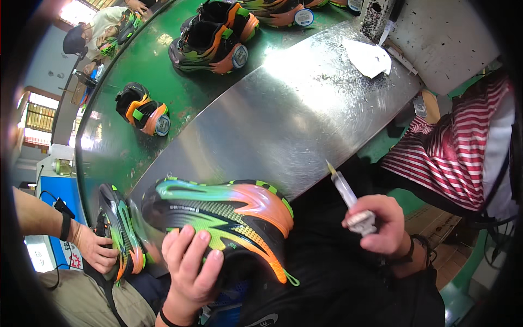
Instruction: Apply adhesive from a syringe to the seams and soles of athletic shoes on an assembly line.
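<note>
My left hand (190,267) grips a sneaker (248,210) with a black, green and orange mesh upper and a shiny turquoise-to-orange sole side. The shoe lies tilted on its side, its toe to the left and an orange heel strap with a green loop at the lower right. Four fingertips press on the upper, while the thumb is hidden. To the right, my right hand (381,223) is closed around a syringe (344,189) with a clear barrel and a thin yellowish tip pointing up and left. That tip stands apart from the shoe.
A metal plate (229,131) crosses the green table (109,158). Farther back stand several matching shoes (210,46) and a lone one (143,109). A white cloth (368,58) lies near a brush. At left, a co-worker's hand (95,250) holds another shoe (124,234); striped fabric (447,152) is at right.
</note>
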The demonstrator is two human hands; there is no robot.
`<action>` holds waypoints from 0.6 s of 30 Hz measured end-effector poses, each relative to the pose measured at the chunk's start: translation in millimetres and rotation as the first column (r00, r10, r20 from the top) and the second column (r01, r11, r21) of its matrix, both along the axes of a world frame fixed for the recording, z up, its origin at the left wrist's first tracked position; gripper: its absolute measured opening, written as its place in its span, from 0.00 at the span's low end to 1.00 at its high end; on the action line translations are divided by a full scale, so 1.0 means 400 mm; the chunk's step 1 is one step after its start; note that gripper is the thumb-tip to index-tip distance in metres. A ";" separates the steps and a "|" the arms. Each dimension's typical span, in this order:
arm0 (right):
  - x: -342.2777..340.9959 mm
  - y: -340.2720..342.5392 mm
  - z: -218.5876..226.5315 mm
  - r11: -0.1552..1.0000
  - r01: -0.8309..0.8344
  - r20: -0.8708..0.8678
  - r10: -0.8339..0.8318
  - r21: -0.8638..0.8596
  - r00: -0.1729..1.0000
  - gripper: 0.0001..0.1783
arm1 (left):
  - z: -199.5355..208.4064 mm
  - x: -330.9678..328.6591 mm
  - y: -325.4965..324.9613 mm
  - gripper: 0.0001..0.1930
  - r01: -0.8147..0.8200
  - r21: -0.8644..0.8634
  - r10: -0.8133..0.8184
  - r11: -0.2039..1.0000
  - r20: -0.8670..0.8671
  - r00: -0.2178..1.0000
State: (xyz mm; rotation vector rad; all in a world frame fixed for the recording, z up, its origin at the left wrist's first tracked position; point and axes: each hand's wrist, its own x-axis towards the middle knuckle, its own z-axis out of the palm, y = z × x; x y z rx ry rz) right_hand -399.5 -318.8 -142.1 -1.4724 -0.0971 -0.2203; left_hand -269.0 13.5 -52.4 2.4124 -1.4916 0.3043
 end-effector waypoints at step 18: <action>0.080 0.104 0.068 0.733 -0.443 0.259 0.359 0.517 0.897 0.33 | -0.068 -0.058 0.047 0.20 -0.045 -0.024 0.046 0.999 0.059 0.997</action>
